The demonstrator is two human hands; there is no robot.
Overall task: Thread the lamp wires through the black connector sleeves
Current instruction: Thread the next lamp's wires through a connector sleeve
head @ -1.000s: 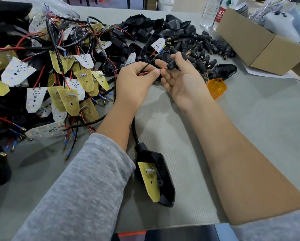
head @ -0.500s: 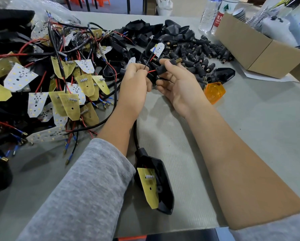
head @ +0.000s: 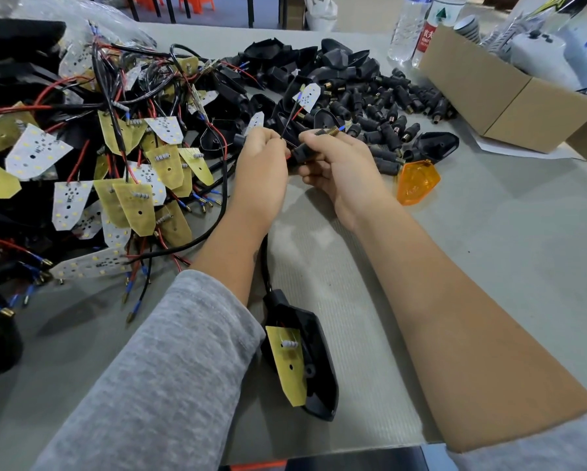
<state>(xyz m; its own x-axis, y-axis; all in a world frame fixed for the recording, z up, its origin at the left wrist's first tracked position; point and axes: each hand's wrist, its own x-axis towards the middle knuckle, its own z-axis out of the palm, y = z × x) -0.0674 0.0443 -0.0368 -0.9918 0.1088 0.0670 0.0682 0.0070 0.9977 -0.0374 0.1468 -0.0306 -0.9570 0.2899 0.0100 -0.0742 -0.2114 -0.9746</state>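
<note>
feeding wires into sleeve

right hand [head: 339,164] grips the black connector sleeve [head: 304,153]; left hand [head: 261,158] pinches the lamp wires [head: 287,125] just beside its mouth. keep wires pinched close, aligned with bore, push short strokes.

An orange lens [head: 417,181] lies flat on the grey tabletop [head: 509,232], right of centre. Far right sits an open cardboard box [head: 509,96], one flap hanging over a sheet of white paper [head: 509,151]. White plastic parts [head: 540,56] fill the box. Just left of it, at the far edge, stand two clear water bottles [head: 406,28], one with a red label. Beyond the tabletop, orange stools [head: 183,1] stand on the floor, with a white bag [head: 321,11] near them.
</note>
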